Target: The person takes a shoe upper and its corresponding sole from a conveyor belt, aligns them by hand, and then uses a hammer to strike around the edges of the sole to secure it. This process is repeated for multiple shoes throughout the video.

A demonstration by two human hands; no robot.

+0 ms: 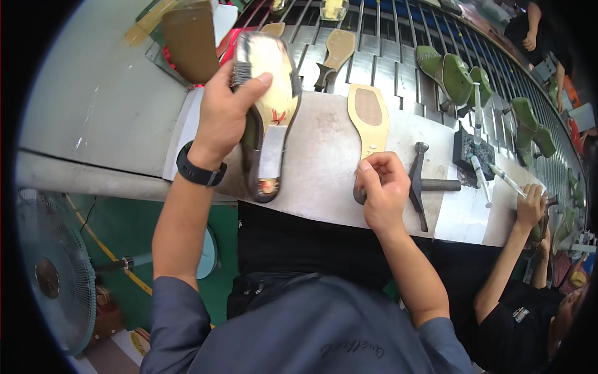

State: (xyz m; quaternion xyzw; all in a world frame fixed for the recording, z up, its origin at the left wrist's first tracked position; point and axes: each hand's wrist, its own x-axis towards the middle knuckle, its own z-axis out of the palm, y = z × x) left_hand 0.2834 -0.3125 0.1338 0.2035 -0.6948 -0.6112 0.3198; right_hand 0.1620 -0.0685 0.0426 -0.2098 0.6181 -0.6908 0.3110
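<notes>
At eight o'clock a fan (59, 283) is standing on green floor (128, 227); at two, green shoes (456, 81) are resting on a metal rack (398, 84); at four, a co-worker (514, 321) is reaching out.

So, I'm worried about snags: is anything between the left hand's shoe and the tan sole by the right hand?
Nothing visible; only worktop shows between the shoe and tan sole. The hammer lies beyond the right hand.

A strip of bench top (319, 140) between the shoe (271, 146) in the left hand (224, 109) and the pale insole (369, 115) offers open passage. Farther right, the right hand (384, 190), hammer (427, 185) and dark block (464, 149) with syringes (480, 177) about it obstruct lateral movement.
</notes>
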